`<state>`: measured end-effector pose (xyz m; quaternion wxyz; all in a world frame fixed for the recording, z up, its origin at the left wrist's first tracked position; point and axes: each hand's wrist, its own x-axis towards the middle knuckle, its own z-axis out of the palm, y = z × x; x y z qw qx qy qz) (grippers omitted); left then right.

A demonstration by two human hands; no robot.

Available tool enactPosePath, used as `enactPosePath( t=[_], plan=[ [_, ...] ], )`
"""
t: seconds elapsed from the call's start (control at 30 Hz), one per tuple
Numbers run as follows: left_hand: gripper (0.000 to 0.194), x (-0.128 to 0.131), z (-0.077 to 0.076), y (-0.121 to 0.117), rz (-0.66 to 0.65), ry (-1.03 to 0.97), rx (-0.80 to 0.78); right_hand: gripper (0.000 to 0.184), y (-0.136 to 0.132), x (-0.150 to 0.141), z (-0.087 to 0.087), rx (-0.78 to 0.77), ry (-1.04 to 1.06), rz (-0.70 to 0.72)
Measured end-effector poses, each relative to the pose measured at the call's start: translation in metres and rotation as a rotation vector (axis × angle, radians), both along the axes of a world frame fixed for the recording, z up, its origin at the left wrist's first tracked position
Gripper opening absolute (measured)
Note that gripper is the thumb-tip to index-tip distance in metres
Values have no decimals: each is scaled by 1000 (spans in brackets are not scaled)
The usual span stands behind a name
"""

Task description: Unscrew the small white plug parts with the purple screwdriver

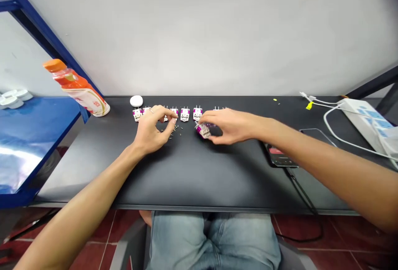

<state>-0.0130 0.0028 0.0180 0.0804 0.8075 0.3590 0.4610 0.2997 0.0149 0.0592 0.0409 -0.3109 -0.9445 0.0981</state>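
Observation:
A row of small white and magenta plug parts [185, 114] with metal prongs stands along the back of the black table [199, 178]. My right hand [228, 125] grips one such plug part [203, 129] just in front of the row, tilted on the table. My left hand [154, 131] hovers over a scatter of several tiny metal screws [175, 130], thumb and fingertips pinched close together; whether a screw sits between them I cannot tell.
An orange-capped drink bottle [77, 87] leans at the back left by a blue shelf frame [37, 137]. A white round object [136, 100] lies behind the row. A phone [280, 156] on a cable and a white power strip [367, 122] lie at the right.

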Motion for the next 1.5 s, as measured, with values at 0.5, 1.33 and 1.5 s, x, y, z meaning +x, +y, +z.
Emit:
enactPosePath(
  t=[0.5, 1.33, 1.5],
  plan=[
    [10, 3, -1, -4, -55, 5, 23, 45, 42, 12, -2, 69, -210, -286],
    [47, 16, -4, -28, -722, 447, -341, 27, -57, -9, 51, 19, 378, 105],
    [31, 20, -9, -28, -657, 477, -368, 27, -73, -11, 54, -189, 391, 51]
  ],
)
